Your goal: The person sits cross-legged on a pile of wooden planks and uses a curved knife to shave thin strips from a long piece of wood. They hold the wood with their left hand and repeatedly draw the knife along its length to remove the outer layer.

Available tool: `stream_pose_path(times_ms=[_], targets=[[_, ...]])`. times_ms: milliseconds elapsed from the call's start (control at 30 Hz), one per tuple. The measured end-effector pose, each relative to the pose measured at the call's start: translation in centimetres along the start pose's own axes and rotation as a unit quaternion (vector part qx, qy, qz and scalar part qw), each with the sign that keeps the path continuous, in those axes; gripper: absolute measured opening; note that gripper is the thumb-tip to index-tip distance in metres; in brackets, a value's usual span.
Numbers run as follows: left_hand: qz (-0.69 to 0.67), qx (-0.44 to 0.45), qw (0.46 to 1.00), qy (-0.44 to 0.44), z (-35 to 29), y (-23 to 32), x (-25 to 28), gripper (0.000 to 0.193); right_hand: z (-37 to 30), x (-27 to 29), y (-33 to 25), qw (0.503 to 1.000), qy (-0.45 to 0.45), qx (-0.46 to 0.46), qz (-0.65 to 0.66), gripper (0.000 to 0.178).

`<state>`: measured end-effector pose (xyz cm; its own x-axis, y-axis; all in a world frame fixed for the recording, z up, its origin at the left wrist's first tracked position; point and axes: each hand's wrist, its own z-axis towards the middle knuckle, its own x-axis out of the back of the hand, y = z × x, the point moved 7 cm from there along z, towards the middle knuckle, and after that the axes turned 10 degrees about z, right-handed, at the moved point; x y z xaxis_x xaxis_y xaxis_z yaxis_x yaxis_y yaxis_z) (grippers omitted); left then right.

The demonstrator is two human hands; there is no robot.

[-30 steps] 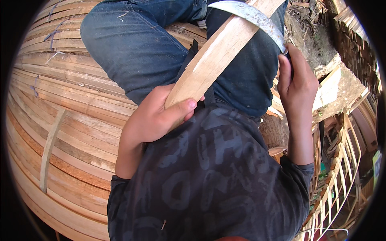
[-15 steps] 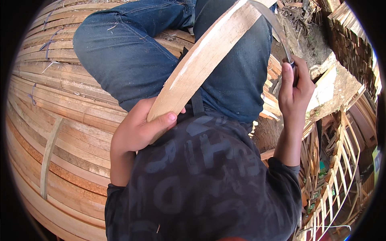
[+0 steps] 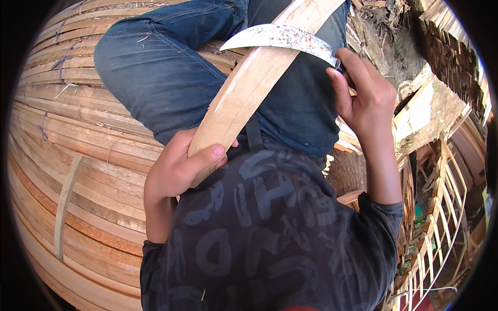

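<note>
My left hand (image 3: pixel 181 161) is closed around the near end of a pale wooden board (image 3: pixel 249 98), thumb along its face. The board slants up and to the right over my lap, its far end running out at the top edge. In my right hand (image 3: pixel 365 88) is a sickle (image 3: pixel 282 39), its handle mostly hidden by my fingers. The curved, rust-spotted blade lies across the board's upper part, with its tip pointing left over my jeans (image 3: pixel 166 67). Whether the blade touches the wood, I cannot tell.
Stacked long planks (image 3: pixel 98 181) fill the left side, with a short batten (image 3: pixel 66 207) lying across them. To the right are a large pale stone or wood block (image 3: pixel 433 109), a slatted wooden frame (image 3: pixel 441 217) and another stack of wood (image 3: pixel 454 46).
My right hand has moved left and slightly up, and the sickle's blade has swung from the board's far end to lie across it, broadside visible. My left hand keeps its hold.
</note>
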<state>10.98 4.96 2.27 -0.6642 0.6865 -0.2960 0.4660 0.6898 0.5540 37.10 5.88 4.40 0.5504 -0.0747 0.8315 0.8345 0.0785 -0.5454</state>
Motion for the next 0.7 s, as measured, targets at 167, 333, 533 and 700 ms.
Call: stream_pose_path(times_ms=[167, 333, 533, 700], targets=[[-0.001, -0.001, 1.000, -0.003, -0.1, 0.0, 0.1, 0.033, 0.7, 0.7, 2.4, 0.998, 0.029, -0.061, -0.010, 0.022], [-0.005, 0.008, 1.000, -0.007, -0.8, -0.9, 0.4, 0.031, 0.0, 6.4, 14.5, 0.930, 0.054, -0.327, -0.160, 0.026], [-0.013, 0.012, 1.000, -0.016, -0.8, -1.3, 0.7, 0.030, -5.1, 7.1, 15.8, 0.936, 0.150, -0.317, 0.008, 0.026], [-0.005, 0.007, 1.000, -0.013, -0.4, -1.1, 1.4, 0.031, -2.9, 2.0, 6.7, 0.983, 0.050, -0.166, 0.052, 0.024]])
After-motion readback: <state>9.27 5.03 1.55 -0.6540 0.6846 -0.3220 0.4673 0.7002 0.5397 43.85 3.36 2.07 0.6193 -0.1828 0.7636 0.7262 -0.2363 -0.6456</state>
